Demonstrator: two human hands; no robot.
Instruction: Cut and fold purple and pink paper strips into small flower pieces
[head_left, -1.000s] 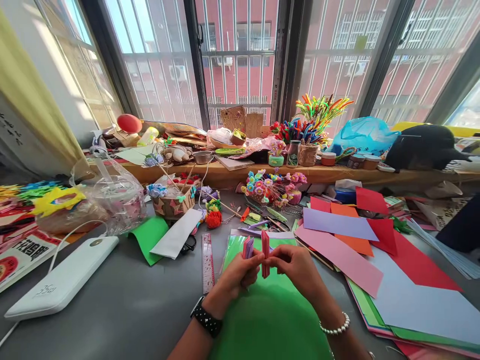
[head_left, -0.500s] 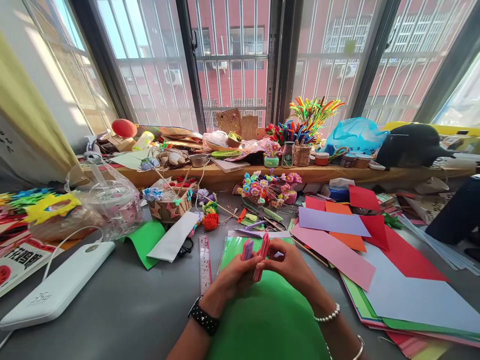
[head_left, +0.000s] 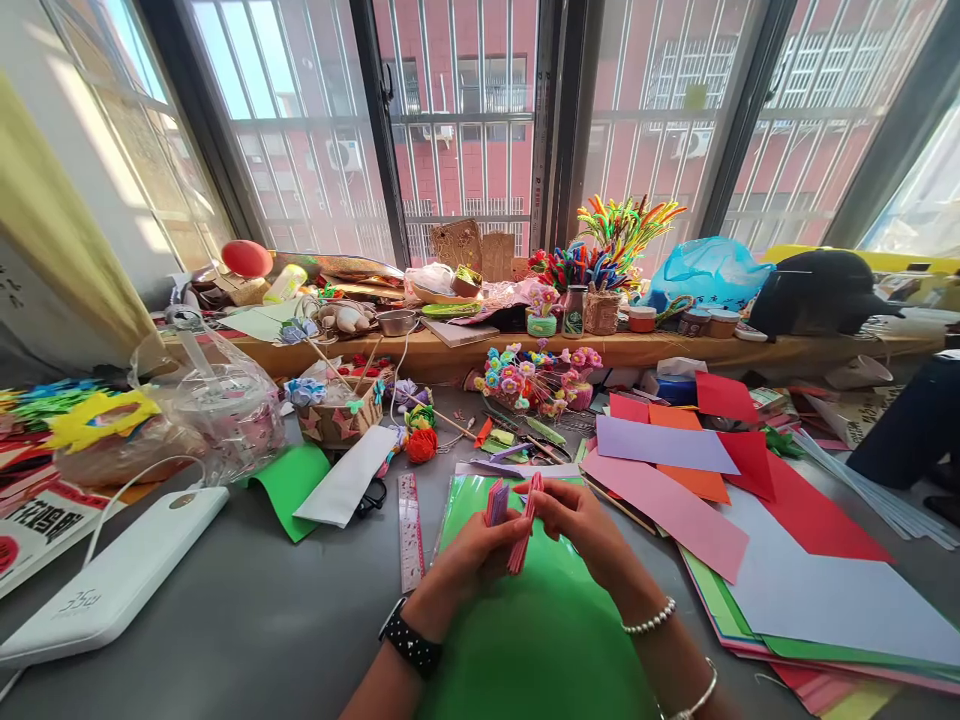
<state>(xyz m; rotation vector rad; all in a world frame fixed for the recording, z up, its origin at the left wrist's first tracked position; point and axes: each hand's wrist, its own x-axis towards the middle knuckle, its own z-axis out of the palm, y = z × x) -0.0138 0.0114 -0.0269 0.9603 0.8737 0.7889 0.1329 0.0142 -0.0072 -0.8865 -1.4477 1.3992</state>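
Note:
Both my hands are raised over the green plastic-covered sheet (head_left: pixel 461 500) at the desk's front. My left hand (head_left: pixel 474 560) is closed around a small pleated stack of purple and pink paper (head_left: pixel 496 503), which sticks up above the thumb. Between the two hands stands a narrow pleated pink paper (head_left: pixel 519 553), tilted slightly. The fingertips of my right hand (head_left: pixel 585 520) pinch its upper end, while my left thumb is close against it. Part of each stack is hidden by fingers. A pink ruler (head_left: pixel 410 530) lies left of the green sheet.
Coloured paper sheets (head_left: pixel 832 600) spread across the right. A white power bank (head_left: pixel 112 575) with a cable and a bagged cup (head_left: pixel 229 415) occupy the left. Behind are a cardboard basket (head_left: pixel 337 422), crocheted flowers (head_left: pixel 517 375), scissors (head_left: pixel 551 452) and a crowded sill (head_left: pixel 450 350).
My right hand has shifted slightly right and down, and the pleated pink paper tilts a little more. My left hand keeps its hold on the purple and pink stack.

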